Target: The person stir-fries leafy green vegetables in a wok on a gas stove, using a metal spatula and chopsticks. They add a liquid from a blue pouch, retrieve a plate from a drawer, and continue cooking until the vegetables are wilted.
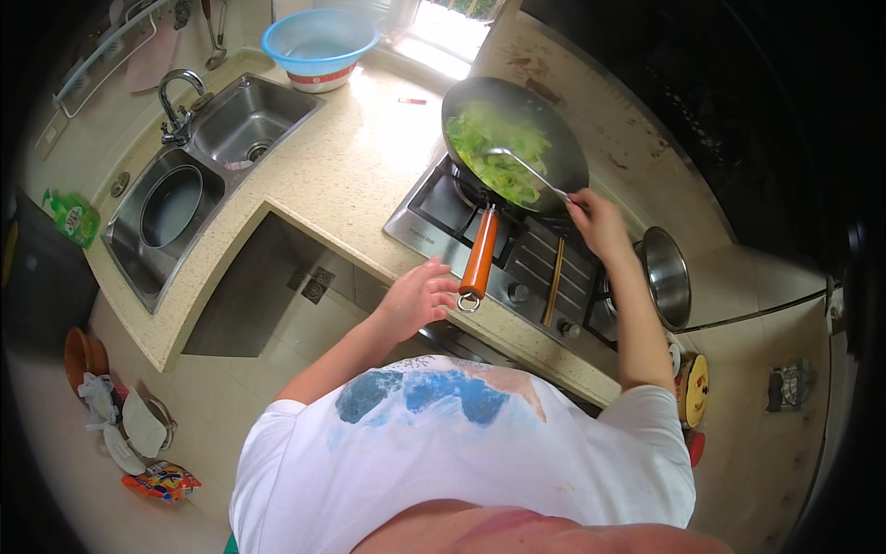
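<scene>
**Stove station: hands at wok**

R hand: arm stretched fwd over the hob, elbow nearly straight, fingers closed round the end of a metal spatula. Blade end down among green leafy veg inside the black wok.

L hand: forearm angled in from lower left, wrist bent, fingers loosely curled, half open. Sits just beside the ring end of the wok's orange handle; contact w/ handle: cannot tell. Nothing gripped that shows.

Wok on far-left burner of gas hob, handle pointing near. Pair of chopsticks lying on hob, right of handle. Steel pot at right end of hob.

Left along beige counter: double sink w/ tap. Blue basin at far side, by window.
</scene>
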